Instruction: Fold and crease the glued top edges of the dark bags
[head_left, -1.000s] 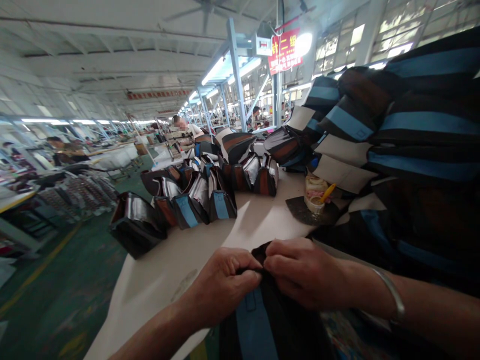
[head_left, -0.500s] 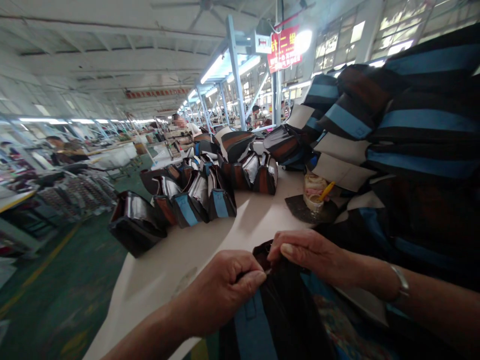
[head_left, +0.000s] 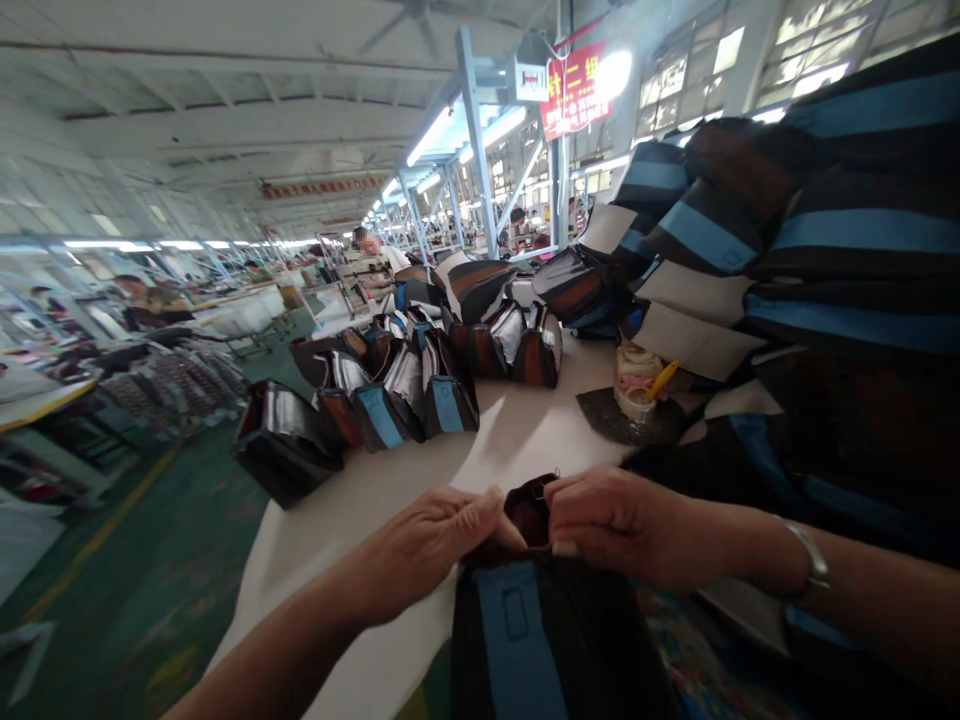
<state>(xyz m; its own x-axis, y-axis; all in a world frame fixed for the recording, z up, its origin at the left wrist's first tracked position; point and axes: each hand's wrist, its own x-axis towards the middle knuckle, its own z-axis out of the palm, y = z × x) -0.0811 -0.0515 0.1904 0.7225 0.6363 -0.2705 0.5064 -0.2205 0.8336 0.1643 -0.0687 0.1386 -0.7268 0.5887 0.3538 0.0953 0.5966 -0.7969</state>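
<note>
A dark bag (head_left: 517,635) with a blue stripe stands upright at the table's near edge, its opening facing up. My left hand (head_left: 442,535) pinches the left side of the bag's rim between thumb and fingers. On the right side of the same rim, my right hand (head_left: 611,525) is closed, fingers curled over the edge; a bracelet circles that wrist. Between the two hands the brown inside of the bag shows, with a small metal piece near the far rim. The lower part of the bag runs out of view.
Several similar bags (head_left: 382,405) stand on the pale table (head_left: 390,480). A tall pile of blue-striped bags (head_left: 847,240) rises at the right. Before it, a tub (head_left: 636,385) with a yellow-handled tool sits on a dark sheet. Green floor (head_left: 150,560) lies left; people sit farther back.
My hands have spread the rim, so the opening shows wider. The left thumb has lifted and shifted along the edge. The bag's striped face now shows more fully, and the view has shifted slightly.
</note>
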